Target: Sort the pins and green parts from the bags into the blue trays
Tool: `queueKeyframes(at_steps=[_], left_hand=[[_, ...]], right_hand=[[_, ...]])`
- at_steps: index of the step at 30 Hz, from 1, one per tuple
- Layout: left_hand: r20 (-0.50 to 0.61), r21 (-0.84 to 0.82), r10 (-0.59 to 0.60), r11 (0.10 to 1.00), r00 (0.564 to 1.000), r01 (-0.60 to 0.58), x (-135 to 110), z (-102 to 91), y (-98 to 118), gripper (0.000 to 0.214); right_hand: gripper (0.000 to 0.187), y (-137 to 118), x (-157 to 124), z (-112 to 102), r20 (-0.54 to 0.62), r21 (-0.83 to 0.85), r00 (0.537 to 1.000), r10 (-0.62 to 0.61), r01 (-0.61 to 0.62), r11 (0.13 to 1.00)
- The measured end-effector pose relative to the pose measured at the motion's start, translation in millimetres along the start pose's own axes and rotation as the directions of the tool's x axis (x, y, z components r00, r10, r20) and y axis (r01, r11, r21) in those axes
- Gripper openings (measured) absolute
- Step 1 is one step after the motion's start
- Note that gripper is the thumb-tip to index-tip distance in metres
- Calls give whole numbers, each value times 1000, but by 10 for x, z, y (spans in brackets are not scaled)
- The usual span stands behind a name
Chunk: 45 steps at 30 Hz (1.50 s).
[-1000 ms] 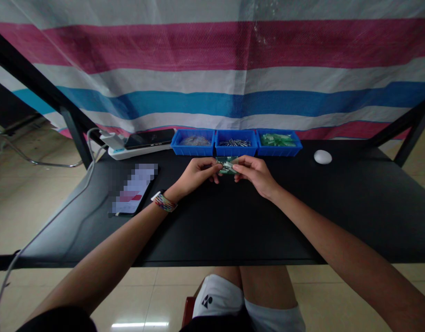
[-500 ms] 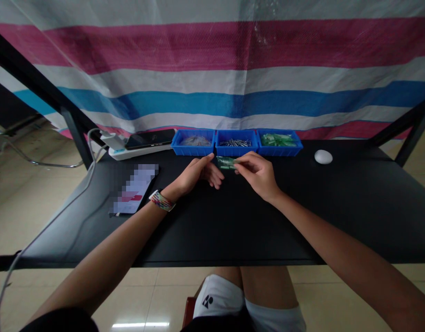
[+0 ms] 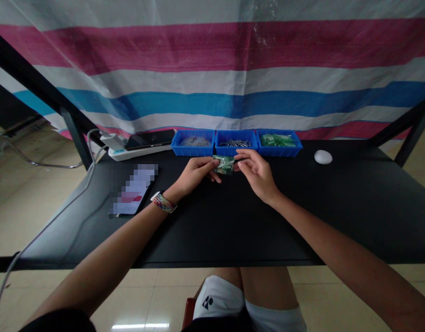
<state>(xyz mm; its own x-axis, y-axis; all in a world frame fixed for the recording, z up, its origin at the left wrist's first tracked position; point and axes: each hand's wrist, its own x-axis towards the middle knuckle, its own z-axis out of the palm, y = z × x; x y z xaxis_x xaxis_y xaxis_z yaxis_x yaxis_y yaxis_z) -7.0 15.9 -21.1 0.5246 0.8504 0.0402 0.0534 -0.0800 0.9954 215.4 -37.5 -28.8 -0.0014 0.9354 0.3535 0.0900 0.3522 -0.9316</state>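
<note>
A small clear plastic bag [image 3: 223, 164] with green pieces inside is held above the black table, in front of the blue bins. My left hand [image 3: 196, 174] pinches its left side between thumb and fingers. At the bag's right edge is my right hand [image 3: 258, 175], thumb and forefinger spread apart; whether its other fingertips touch the bag is hard to tell. Just behind stand three blue bins in a row: the left bin [image 3: 192, 151] has clear, pale pieces, the middle bin [image 3: 236, 151] metal screws or nails, the right bin [image 3: 280, 151] green pieces.
On the black table [image 3: 212, 230], a phone with a blurred screen [image 3: 134, 189] lies left. Behind it, a dark phone [image 3: 150, 139] rests on a white power strip [image 3: 139, 151] with a cable [image 3: 69, 205]. A white mouse [image 3: 323, 157] sits right. Striped sheeting [image 3: 198, 78] hangs behind.
My left hand has closed on the bag's left side, having been open beside it. My right fingers, which pinched the bag, have spread at its right edge. The bag has shifted slightly left.
</note>
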Motion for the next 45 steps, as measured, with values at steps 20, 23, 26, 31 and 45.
queueKeyframes(at_steps=[20, 23, 26, 31, 45], left_hand=[[46, -64, -6, 998, 999, 9, -20, 34, 39, 43], [-11, -79, -38, 996, 999, 37, -14, 32, 27, 51], [-12, -67, -66, 996, 998, 65, -19, 26, 33, 58], [36, -30, -45, 998, 998, 46, -38, 37, 66, 55], [19, -23, 64, 998, 998, -63, -24, 68, -2, 33]], right_hand=[[23, 36, -27, 4, 85, -124, 986, -142, 152, 981], [12, -31, -48, -34, 99, -293, 946, -308, 324, 900], [13, -72, -56, -64, 137, -394, 898, -419, 437, 808], [22, -33, -44, -86, 193, -405, 852, -486, 521, 752], [34, 69, 23, -6, 159, 257, 961, 225, -261, 931]])
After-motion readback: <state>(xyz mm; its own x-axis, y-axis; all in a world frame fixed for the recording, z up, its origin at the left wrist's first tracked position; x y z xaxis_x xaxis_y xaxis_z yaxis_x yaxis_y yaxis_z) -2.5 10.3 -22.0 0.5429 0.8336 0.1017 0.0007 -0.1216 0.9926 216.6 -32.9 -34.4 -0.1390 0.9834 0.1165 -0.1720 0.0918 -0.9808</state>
